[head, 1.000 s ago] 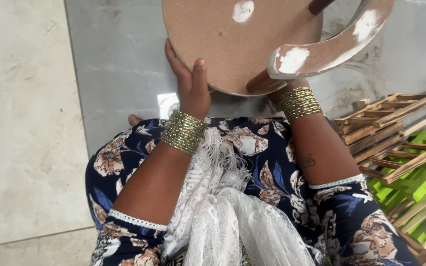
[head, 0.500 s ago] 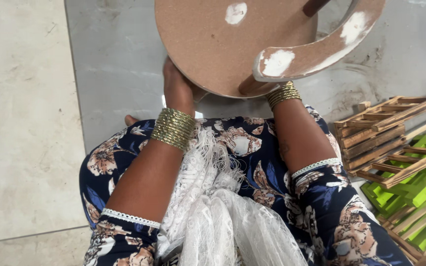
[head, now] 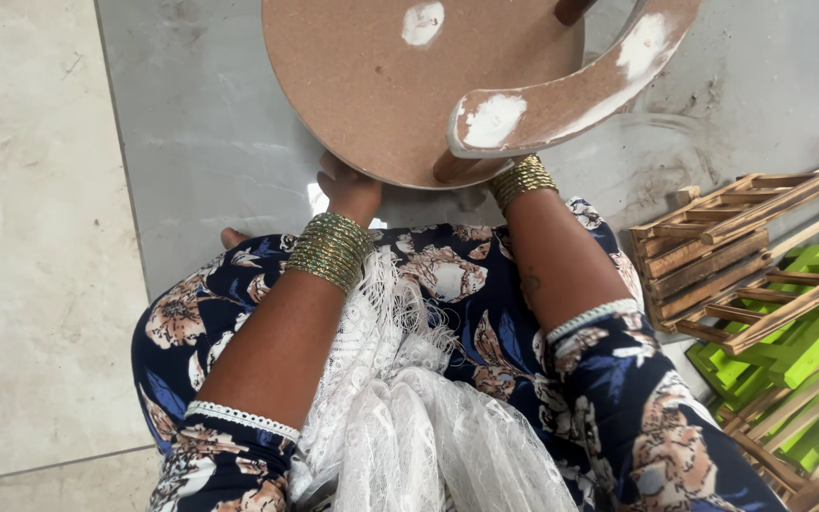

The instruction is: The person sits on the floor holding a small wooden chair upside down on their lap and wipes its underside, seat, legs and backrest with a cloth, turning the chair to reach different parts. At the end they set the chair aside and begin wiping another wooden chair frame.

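At the top of the frame we see a round board (head: 381, 85) of matt, grainy brown fibreboard, dabbed with chalky white filler, and a curved wooden piece (head: 580, 90) with the same rough patches. Our bangles (head: 331, 248) shine like ribbed metal. The dress (head: 447, 284) is smooth printed cloth, the white shawl (head: 409, 417) open lace. At the right edge lie bare and green-painted wooden racks (head: 760, 303). The floor (head: 191, 123) looks polished stone.

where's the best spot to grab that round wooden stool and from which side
Probably the curved rail above the round brown seat, taken from the near side: it stands clear of the seat, narrow enough to wrap fingers around. The seat's edge is wide and flat; the left hand is mostly tucked under it.
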`<state>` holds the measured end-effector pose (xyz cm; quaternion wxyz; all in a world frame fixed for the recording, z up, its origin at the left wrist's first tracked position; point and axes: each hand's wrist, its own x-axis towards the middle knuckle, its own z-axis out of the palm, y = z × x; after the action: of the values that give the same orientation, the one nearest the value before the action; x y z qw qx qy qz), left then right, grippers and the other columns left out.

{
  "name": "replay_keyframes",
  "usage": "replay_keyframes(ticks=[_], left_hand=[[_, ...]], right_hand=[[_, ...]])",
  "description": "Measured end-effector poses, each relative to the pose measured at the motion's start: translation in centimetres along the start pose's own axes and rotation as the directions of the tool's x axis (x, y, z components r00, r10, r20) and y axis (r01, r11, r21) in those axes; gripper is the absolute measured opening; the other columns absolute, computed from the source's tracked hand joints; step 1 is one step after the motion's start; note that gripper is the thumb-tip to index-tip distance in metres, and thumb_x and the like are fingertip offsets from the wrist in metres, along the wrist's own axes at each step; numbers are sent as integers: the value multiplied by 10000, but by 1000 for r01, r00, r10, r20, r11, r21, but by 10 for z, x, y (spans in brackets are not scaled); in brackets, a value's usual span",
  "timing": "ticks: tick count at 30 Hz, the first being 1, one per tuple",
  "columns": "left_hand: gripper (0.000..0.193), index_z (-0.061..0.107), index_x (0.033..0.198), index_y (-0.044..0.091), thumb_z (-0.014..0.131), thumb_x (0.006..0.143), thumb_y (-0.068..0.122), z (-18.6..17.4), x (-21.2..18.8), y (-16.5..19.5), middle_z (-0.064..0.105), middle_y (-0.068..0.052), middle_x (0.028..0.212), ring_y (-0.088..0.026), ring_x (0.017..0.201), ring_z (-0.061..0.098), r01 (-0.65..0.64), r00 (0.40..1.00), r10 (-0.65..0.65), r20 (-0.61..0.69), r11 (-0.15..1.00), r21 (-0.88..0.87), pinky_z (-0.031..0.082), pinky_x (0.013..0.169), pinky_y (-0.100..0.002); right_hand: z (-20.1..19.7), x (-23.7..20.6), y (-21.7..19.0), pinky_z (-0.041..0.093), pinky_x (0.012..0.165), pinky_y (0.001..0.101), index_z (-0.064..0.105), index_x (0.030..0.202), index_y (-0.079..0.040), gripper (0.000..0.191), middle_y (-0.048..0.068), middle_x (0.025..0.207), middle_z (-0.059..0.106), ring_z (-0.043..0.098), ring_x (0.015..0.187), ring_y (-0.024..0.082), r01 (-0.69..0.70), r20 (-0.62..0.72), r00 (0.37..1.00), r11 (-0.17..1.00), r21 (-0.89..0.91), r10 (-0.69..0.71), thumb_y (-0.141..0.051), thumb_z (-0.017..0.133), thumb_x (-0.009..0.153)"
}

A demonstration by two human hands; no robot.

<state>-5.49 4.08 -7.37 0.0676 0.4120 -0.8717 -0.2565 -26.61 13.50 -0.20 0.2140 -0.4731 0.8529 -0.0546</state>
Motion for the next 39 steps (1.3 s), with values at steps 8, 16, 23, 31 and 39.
replay_keyframes(ticks=[8,16,23,31,39], left_hand=[[765,227,1520,112,611,945,440,-36,-7,47,349,-175,1516,-324,1382,396,482,837,-465,288,381,-789,382,1042,-611],[650,417,1442,2,644,941,349,-10,11,39,565,-178,1413,-258,1275,590,128,963,-269,31,352,-927,526,1034,-428],[640,419,1441,6,634,946,350,-25,7,3,562,-176,1416,-260,1278,587,255,960,-156,234,137,-957,520,1041,-432],[629,421,1440,10,622,951,352,-45,16,-1,558,-174,1420,-262,1281,584,279,959,-90,270,117,-953,515,1049,-437],[618,423,1438,15,611,957,353,-38,5,-6,554,-172,1424,-265,1285,580,252,965,-105,240,122,-960,509,1057,-441]], right_hand=[[-6,4,4,423,1109,410,535,1431,-121,502,160,1430,569,552,1319,305,-106,-73,991,994,29,108,-317,617,976],[-7,8,8,448,1092,404,553,1414,-111,497,170,1402,597,580,1295,310,-107,-63,992,992,71,111,-310,638,966],[37,-26,-53,470,1077,398,569,1399,-103,493,179,1378,621,605,1273,314,191,-69,981,949,249,-179,-304,657,957],[48,-44,-74,495,1061,392,587,1381,-93,488,190,1350,648,634,1249,318,329,-33,934,818,472,-357,-297,678,947],[7,-12,-35,520,1044,385,606,1364,-84,483,200,1322,676,662,1225,323,86,-154,987,935,345,-34,-290,700,938]])
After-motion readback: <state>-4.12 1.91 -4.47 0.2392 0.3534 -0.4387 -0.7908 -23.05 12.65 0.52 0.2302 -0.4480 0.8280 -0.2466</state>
